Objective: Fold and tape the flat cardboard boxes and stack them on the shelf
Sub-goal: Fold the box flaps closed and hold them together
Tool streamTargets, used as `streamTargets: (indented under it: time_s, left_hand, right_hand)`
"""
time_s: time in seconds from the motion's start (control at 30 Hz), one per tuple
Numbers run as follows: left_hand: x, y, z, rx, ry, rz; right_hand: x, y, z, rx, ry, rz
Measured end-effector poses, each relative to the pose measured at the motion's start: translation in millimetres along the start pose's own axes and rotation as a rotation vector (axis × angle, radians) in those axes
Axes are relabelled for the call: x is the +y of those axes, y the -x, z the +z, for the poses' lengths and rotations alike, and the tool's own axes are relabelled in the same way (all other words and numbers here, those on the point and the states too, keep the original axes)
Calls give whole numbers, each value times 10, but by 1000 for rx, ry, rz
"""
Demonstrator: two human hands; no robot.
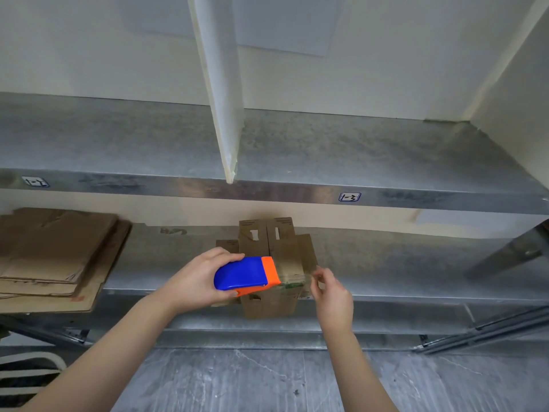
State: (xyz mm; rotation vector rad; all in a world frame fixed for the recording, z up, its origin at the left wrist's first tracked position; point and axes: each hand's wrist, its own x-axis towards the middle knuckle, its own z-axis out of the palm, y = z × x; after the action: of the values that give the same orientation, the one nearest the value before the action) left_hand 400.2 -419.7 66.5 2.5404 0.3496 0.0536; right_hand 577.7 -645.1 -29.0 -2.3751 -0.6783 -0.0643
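A small brown cardboard box [282, 248] stands on the lower metal shelf [386, 263], its flaps folded across the top. My left hand [196, 281] grips a blue and orange tape dispenser [246, 275], held against the box's left side. Clear tape runs from the dispenser over the box's front top edge. My right hand [329, 289] hovers at the box's right side, thumb and fingers pinching the tape's free end. A stack of flat cardboard boxes [56, 254] lies on the same shelf at far left.
The upper metal shelf [326, 150] carries a white upright divider [219, 84] and labels on its front lip. A diagonal shelf brace [505, 254] stands at right. Grey stone floor [237, 379] lies below. A white striped object [26, 370] shows at bottom left.
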Motion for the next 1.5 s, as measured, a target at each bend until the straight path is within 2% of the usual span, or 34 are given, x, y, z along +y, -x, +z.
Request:
streamTargets:
  time_s: [0.07, 0.2, 0.33, 0.53, 0.6, 0.77, 0.87, 1.07, 1.17, 1.3, 1.4, 1.43, 1.5]
  left_hand:
    - [-12, -8, 21, -8, -3, -7]
    - [-46, -3, 88, -45, -6, -34]
    - [-63, -27, 118, -36, 6, -45]
    - [-83, -58, 115, -46, -1, -44]
    - [-85, -61, 113, -48, -3, -42]
    - [-87, -30, 121, -34, 4, -35]
    - [-104, -6, 130, -30, 10, -40]
    - [-118, -7, 157, -13, 34, -39]
    - [-149, 9, 178, -8, 49, -46]
    - [-197, 28, 195, -2, 60, -69]
    - [-209, 15, 200, 4, 52, -63]
    - [-205, 11, 203, 2, 46, -55]
    - [-199, 6, 209, 5, 36, -42]
  right_hand:
    - [28, 19, 55, -3, 44, 5]
    - [148, 116, 171, -123, 84, 59]
    - [232, 134, 182, -221, 6, 47]
    - [180, 32, 46, -256, -193, 49]
    - [105, -24, 52, -295, -317, 148]
    - [-6, -185, 125, -561, -625, 662]
    - [47, -218, 151, -553, -783, 752]
    - [50, -174, 206, -503, -950, 837]
    - [61, -140, 227, -439, -937, 748]
    - [10, -168, 216, -385, -661, 525]
    - [-9, -202, 188, -323, -369, 285]
    - [-7, -206, 172, -308, -357, 226]
    - [-34, -189, 139, -382, -432, 136]
